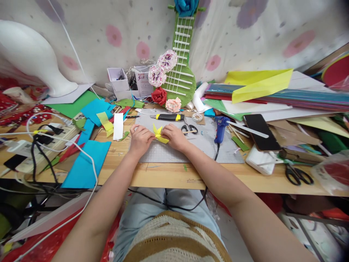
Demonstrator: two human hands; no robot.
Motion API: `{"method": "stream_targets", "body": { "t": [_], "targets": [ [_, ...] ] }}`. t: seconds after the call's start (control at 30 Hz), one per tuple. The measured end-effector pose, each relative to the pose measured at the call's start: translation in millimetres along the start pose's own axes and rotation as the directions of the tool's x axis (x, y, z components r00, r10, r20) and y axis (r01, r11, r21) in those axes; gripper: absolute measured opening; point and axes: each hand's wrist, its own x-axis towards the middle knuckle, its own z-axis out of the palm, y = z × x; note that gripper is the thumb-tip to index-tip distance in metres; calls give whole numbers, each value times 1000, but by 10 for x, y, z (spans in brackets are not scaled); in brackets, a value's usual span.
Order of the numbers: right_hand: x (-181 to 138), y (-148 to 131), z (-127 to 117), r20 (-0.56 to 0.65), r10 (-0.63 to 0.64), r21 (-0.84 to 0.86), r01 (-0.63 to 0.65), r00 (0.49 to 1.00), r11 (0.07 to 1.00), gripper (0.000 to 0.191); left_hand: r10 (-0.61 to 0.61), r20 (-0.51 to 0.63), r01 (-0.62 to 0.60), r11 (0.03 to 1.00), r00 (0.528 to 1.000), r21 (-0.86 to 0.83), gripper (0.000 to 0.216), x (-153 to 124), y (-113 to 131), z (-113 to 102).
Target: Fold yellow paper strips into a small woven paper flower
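Note:
Between my two hands is a small yellow paper piece (pixel 158 134) with pointed, petal-like ends, held over the grey cutting mat (pixel 218 154). My left hand (pixel 141 140) pinches its left side, fingers closed. From the right, my right hand (pixel 174 136) grips the other side, fingers also closed. Just beyond the hands lies a yellow-and-black utility knife (pixel 168 117). Small scissors (pixel 189 128) rest right of my right hand, below a roll of tape (pixel 197 116). Farther right on the mat is a blue glue gun (pixel 220 129).
A green guitar-shaped craft (pixel 181 83) with paper flowers stands behind the mat. Blue paper (pixel 87 163) and a power strip (pixel 49 145) with cables are at left. At right lie a phone (pixel 261 132), black-handled scissors (pixel 298 175) and stacked paper sheets (pixel 272 95).

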Motion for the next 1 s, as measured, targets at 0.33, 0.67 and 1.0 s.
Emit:
{"method": "stream_targets", "body": {
  "t": [0.33, 0.67, 1.0],
  "targets": [
    [3, -27, -5, 21, 87, 12, -87, 996, 996, 13, -82, 44, 81, 996, 996, 27, 10, 10, 40, 4],
    [3, -42, -24, 15, 181, 84, -182, 983, 980, 13, -328, -89, 336, 937, 941, 98, 19, 33, 102, -38],
    [42, -163, 4, 22, 282, 50, -282, 959, 958, 7, -473, 95, 473, 881, 876, 27, 15, 89, 345, 39]
  ]
}}
